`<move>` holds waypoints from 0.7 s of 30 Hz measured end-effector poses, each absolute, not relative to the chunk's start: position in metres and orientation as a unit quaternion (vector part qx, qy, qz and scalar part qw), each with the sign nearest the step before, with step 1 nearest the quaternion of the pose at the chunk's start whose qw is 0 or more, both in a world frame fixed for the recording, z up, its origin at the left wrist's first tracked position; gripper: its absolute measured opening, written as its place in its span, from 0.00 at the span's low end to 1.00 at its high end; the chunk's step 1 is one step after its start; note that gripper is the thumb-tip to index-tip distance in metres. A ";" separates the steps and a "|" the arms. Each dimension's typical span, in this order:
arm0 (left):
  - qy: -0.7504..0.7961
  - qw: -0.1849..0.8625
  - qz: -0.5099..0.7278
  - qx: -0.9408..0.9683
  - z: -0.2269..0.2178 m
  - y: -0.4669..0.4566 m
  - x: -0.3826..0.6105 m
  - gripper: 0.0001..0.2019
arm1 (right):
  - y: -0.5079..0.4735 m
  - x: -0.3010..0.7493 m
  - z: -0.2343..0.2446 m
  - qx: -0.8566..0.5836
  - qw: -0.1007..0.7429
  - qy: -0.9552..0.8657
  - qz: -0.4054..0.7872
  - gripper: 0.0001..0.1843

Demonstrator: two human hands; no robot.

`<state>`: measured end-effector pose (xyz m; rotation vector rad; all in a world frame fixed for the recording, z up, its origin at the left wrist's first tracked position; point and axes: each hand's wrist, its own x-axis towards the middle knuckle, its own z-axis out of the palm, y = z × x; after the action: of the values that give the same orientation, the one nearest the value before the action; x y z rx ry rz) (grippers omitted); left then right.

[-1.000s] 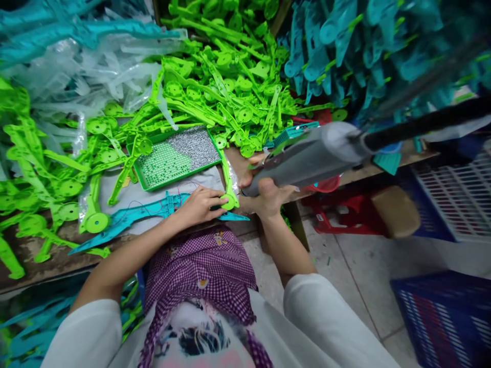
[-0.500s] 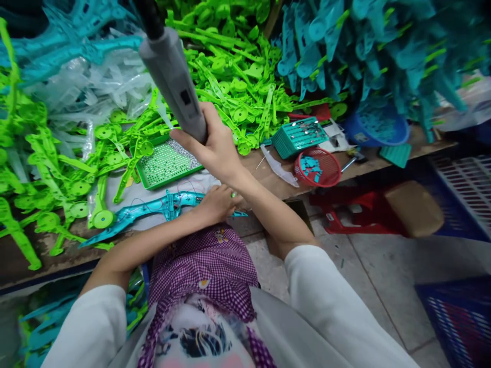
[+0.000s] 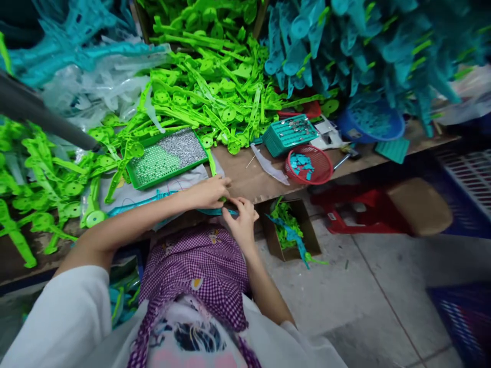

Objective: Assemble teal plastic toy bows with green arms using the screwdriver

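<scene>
A long blue plastic shell (image 3: pixel 132 206) with thin red wires lies along the front of the bench, largely covered by my left forearm. My left hand (image 3: pixel 212 192) grips its right end with bent fingers, and a small bit of green shows by the fingertips. Close against it, my right hand (image 3: pixel 243 219) has thumb and fingers pinched together at the shell's end; whatever is between them is too small to make out. Behind my hands sits a green tray (image 3: pixel 151 166) of small silvery screws. The electric screwdriver (image 3: pixel 49 112) hangs at the left, out of both hands.
Lime-green plastic parts (image 3: pixel 215 87) are heaped behind and to the left, blue ones (image 3: pixel 345 56) at the back right. Teal trays (image 3: pixel 289 134), a red basket (image 3: pixel 324 176) and a blue basin (image 3: pixel 397 128) stand rightward. Below are a cardboard box (image 3: pixel 274 243) and red stool (image 3: pixel 337 207).
My right hand has let go of the electric screwdriver, which has swung far left. That hand has come down beside my left hand at the blue shell's right end.
</scene>
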<state>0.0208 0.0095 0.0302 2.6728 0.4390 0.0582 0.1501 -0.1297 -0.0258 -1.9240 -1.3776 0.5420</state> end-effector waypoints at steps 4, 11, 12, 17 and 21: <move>0.178 0.237 0.084 0.951 0.025 0.000 0.009 0.12 | -0.128 0.150 -0.022 -0.733 0.351 -0.536 0.229 0.17; 0.340 0.273 0.280 0.855 0.001 -0.027 -0.016 0.12 | -0.044 0.168 0.003 -0.667 0.414 -0.574 0.230 0.21; 0.352 0.277 0.287 0.847 0.000 -0.028 -0.018 0.12 | -0.026 0.162 0.006 -0.675 0.372 -0.596 0.225 0.22; 0.440 0.364 0.337 0.749 -0.005 -0.009 -0.017 0.11 | 0.023 0.137 0.013 -0.708 0.168 -0.654 0.209 0.23; 0.484 0.483 0.357 0.637 -0.016 0.012 -0.007 0.13 | 0.016 0.141 0.006 -0.737 0.212 -0.615 0.184 0.20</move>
<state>-0.0073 0.0124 -0.0162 1.5515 1.1793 0.8705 0.1405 0.0161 0.0060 -2.0460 -1.7096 0.5106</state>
